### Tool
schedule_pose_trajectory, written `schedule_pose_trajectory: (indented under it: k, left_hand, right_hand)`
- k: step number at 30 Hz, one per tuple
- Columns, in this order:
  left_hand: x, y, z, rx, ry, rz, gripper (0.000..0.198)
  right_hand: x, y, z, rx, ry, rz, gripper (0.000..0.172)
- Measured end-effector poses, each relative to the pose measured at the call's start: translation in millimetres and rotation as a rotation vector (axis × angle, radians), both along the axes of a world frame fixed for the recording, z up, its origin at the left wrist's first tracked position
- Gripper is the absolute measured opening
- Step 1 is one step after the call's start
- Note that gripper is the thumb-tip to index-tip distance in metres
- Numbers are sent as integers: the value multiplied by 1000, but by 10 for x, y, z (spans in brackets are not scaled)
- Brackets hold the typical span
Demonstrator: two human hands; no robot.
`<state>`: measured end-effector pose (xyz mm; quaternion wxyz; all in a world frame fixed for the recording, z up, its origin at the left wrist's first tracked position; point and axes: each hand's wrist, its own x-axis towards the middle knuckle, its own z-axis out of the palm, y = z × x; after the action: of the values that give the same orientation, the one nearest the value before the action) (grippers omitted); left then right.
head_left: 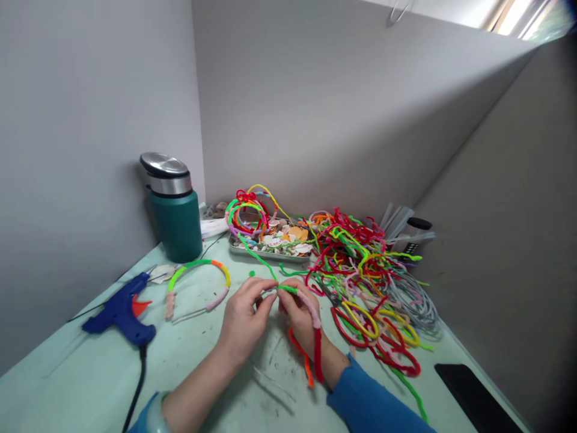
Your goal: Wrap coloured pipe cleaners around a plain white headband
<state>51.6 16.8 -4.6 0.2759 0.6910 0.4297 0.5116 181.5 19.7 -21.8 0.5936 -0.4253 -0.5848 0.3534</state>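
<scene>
Near the middle of the table, my left hand [247,313] pinches a green fuzzy stem whose loose tail runs up and left. My right hand [302,310] touches it fingertip to fingertip and grips a wrapped band [311,305], green at the fingers, then pink, then dark red hanging over the hand. An orange fuzzy end [308,367] hangs below my right palm. Left of my hands lies a curved band [198,263] wrapped in green, yellow, orange and pink, with bare wire at one end.
A blue glue gun [119,310] and a teal bottle [175,225] stand on the left. Behind my hands is a metal tray [270,255] of small pieces. Tangled stems [356,240], scissors [360,319] and a black phone-like slab [473,394] lie on the right.
</scene>
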Motion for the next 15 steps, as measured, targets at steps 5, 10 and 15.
schedule_pose_trajectory:
  k: [5,10,15]
  left_hand:
    - [0,-7,31,-13,-27,18,20]
    - [-17,-6,65,-56,-149,31,16]
    - [-42,-6,110,-29,-92,-8,19]
  right_hand:
    - [10,-15,-4,36,-48,37,9]
    - [15,-16,-36,104,-129,43,10]
    - [19,-3,-85,33,-66,-12,11]
